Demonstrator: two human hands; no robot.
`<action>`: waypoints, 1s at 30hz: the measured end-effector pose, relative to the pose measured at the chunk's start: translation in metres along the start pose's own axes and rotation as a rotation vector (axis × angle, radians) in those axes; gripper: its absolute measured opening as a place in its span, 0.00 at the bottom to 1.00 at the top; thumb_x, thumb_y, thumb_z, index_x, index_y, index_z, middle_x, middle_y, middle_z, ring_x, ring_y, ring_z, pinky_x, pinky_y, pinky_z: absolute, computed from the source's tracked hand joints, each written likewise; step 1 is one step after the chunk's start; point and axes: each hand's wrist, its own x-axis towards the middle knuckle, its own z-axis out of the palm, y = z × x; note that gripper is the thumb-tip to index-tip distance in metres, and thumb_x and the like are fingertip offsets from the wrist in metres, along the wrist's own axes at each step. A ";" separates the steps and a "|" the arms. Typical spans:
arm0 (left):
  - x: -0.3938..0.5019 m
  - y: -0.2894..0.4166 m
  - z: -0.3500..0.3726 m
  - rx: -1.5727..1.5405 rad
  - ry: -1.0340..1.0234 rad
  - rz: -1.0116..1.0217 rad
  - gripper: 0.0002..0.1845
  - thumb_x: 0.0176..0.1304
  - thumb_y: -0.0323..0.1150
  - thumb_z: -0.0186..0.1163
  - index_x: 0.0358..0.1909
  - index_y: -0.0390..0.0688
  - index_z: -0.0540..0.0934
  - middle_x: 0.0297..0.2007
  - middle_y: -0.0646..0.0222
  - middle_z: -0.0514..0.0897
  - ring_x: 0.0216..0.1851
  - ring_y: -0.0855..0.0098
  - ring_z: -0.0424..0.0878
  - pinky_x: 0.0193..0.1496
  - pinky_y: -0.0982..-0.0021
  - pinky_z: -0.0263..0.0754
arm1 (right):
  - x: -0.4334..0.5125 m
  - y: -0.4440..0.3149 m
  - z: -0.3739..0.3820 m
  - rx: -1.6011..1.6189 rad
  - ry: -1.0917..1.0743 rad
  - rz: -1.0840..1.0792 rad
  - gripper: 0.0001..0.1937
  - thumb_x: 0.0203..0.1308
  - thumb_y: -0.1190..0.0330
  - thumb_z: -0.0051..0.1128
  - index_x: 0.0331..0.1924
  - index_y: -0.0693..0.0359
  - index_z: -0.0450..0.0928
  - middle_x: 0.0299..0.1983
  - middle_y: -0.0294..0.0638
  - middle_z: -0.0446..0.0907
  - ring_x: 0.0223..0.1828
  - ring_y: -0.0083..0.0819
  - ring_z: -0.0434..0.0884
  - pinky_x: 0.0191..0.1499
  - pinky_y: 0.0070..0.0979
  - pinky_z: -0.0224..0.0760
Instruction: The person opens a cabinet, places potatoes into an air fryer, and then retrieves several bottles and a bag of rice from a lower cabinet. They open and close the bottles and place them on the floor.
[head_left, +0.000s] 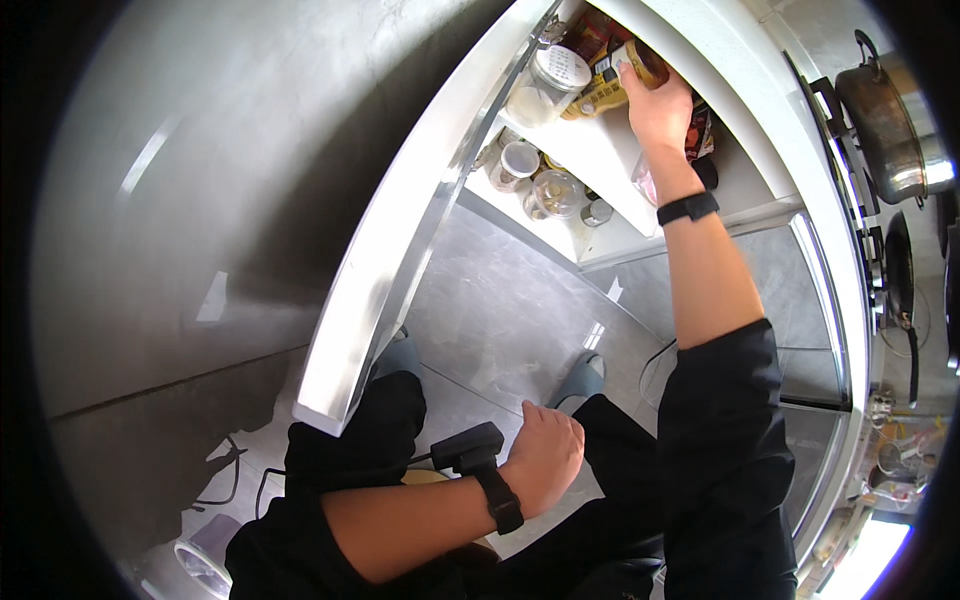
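My right hand reaches into an open cabinet, on its upper shelf, with its fingers around a jar with a pale label. Beside it leans a yellow packet bearing writing. Left of that stands a clear jar with a white lid and pale contents. Dark red packets lie behind and to the right, partly hidden by my hand. My left hand is loosely curled above my lap, near no object; its palm side is hidden, and a black strap with a small device is on that wrist.
The white cabinet door stands open at the left. Small containers sit on the lower shelf. At the right, a metal pot and a black frying pan are on the stove. A purple bin stands at the lower left; cables lie nearby.
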 end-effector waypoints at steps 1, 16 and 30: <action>0.000 0.001 0.002 -0.001 0.006 0.006 0.15 0.63 0.35 0.65 0.48 0.36 0.84 0.36 0.62 0.87 0.39 0.63 0.85 0.46 0.58 0.72 | -0.009 0.000 -0.007 0.002 0.027 -0.007 0.34 0.60 0.55 0.80 0.62 0.72 0.80 0.56 0.64 0.86 0.59 0.59 0.86 0.66 0.46 0.78; 0.008 -0.008 -0.020 -0.102 -0.045 0.033 0.14 0.60 0.28 0.64 0.46 0.33 0.84 0.34 0.60 0.86 0.37 0.59 0.86 0.44 0.56 0.74 | -0.274 -0.049 -0.151 0.307 0.002 0.316 0.31 0.69 0.71 0.76 0.67 0.69 0.64 0.60 0.51 0.76 0.59 0.33 0.80 0.63 0.32 0.77; -0.001 0.006 0.003 -0.082 -0.036 0.011 0.15 0.64 0.30 0.63 0.49 0.33 0.83 0.37 0.59 0.87 0.39 0.58 0.85 0.47 0.54 0.73 | -0.276 0.092 -0.008 -0.003 -0.112 0.423 0.32 0.68 0.69 0.72 0.67 0.70 0.62 0.57 0.62 0.80 0.58 0.59 0.84 0.62 0.47 0.77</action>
